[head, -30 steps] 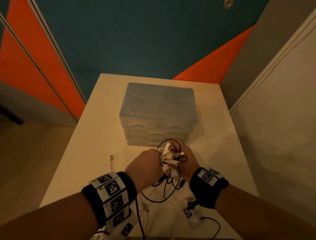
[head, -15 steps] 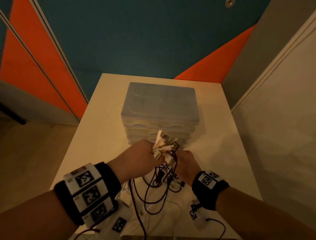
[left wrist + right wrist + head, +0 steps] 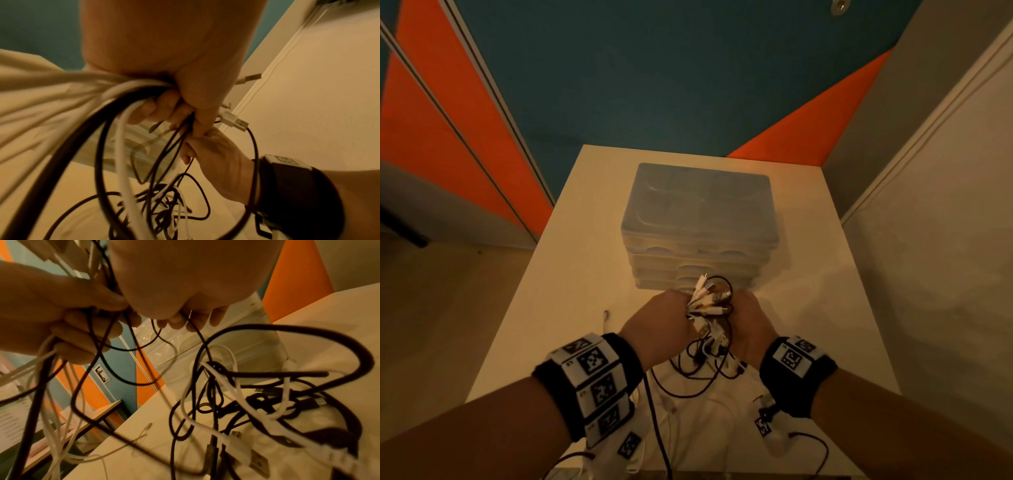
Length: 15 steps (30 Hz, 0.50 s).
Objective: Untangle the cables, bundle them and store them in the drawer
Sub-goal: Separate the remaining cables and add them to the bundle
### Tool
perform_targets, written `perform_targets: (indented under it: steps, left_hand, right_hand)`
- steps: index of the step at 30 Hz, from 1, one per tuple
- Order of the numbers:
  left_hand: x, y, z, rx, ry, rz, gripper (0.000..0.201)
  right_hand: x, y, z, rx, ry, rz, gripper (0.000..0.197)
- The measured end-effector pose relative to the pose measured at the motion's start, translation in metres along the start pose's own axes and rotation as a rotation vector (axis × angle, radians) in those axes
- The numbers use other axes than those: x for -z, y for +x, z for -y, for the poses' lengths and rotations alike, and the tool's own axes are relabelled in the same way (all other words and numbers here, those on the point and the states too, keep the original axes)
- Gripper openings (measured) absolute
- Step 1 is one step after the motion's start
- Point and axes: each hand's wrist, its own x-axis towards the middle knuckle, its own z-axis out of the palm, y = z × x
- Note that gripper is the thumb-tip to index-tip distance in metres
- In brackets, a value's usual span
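Above the tabletop (image 3: 571,260), before the drawer unit (image 3: 700,219), the left hand (image 3: 657,325) and right hand (image 3: 750,325) both clutch the tangled cables (image 3: 710,301), loops trailing below.

Bare table (image 3: 571,274) left of the drawer unit (image 3: 700,219) — the cable tangle (image 3: 702,373) crowds the near edge.

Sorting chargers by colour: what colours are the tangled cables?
Black and white tangled cables, gripped by left hand and right hand; clearest in right wrist view.
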Motion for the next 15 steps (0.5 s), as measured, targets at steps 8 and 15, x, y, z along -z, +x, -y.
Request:
perform_targets:
  steps: [8,15]
  left_hand:
    - [0.019,-0.005,0.010,-0.118,-0.177,-0.030,0.032]
    - [0.060,-0.029,-0.005,-0.220,-0.238,-0.074,0.031]
  right_hand:
    - [0.043,0.004,-0.018,0.595,-1.351,0.064,0.015]
    - [0.065,0.015,-0.039,0.364,-1.483,0.150,0.054]
